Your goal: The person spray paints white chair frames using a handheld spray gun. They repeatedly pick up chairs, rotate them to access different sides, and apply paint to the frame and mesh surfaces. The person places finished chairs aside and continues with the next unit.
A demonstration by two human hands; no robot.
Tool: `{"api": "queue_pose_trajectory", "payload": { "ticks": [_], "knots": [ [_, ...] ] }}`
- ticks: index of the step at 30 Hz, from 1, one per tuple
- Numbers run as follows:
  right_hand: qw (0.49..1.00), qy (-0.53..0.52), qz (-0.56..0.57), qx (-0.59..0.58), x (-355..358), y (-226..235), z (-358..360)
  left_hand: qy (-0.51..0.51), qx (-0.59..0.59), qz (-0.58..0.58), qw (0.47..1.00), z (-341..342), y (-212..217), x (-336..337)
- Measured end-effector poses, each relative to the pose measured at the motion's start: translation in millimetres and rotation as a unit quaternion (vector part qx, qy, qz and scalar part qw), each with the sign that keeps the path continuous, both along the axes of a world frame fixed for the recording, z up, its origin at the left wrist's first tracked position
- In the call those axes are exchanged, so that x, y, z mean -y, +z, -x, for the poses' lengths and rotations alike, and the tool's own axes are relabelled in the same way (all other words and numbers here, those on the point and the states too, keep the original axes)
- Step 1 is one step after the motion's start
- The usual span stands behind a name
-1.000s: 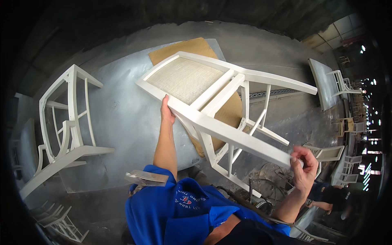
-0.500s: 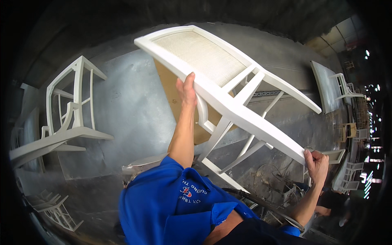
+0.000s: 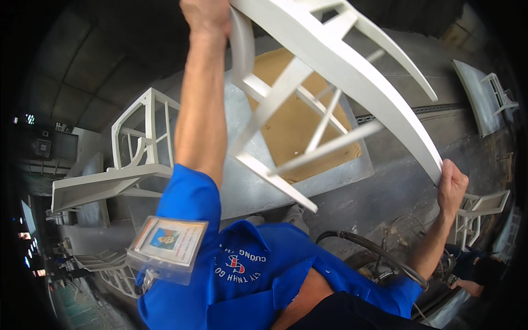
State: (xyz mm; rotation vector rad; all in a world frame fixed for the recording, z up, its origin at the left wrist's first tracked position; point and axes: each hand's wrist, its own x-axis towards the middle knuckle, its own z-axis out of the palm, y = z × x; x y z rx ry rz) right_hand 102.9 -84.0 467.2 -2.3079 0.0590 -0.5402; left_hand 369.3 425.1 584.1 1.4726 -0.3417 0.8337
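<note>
We stand in a dim workshop with a dark arched ceiling; beneath us lies a grey metal sheet carrying a brown board, and beyond it the floor is grey, dusty concrete crossed by a black hose. Counted items: one white chair frame in our hands; one further white chair lying tipped on the sheet at left; one white chair part near the right wrist; a grey panel with a chair against it at far right; more white frames stacked low at left, their count not readable. One clear badge holder hangs on our blue shirt. Our left hand is closed around a rail of the chair frame at the top edge of the view, arm fully raised. Our right hand is wrapped around the end of the long curved leg at right. The chair frame is therefore held overhead, clear of the sheet, its rungs crossing above the brown board. Compared with half a second ago, the frame has risen: the woven seat, then fully visible, has left the top of the view, the left hand has travelled upward with it, and the right hand keeps its hold on the leg end.
</note>
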Motion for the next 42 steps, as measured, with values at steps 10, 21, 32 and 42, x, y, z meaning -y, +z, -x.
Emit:
{"api": "queue_pose_trajectory", "payload": {
  "ticks": [10,21,32,42],
  "knots": [
    [0.914,0.247,-0.097,-0.307,-281.1,-224.2,-55.5,-0.04,0.114,-0.166,0.979,56.9,34.0,-77.9],
    [0.937,0.216,-0.154,-0.227,-407.3,-345.4,-17.9,-0.063,0.064,-0.163,0.983,89.2,-82.7,-141.6],
    [0.928,0.245,-0.11,-0.259,-414.4,-359.9,-25.9,0.094,0.083,-0.162,0.979,123.4,-88.5,-164.5],
    [0.759,0.451,-0.255,-0.395,-387.7,-377.6,-69.8,0.404,-0.108,-0.108,0.902,167.9,-44.1,-164.3]
  ]
}}
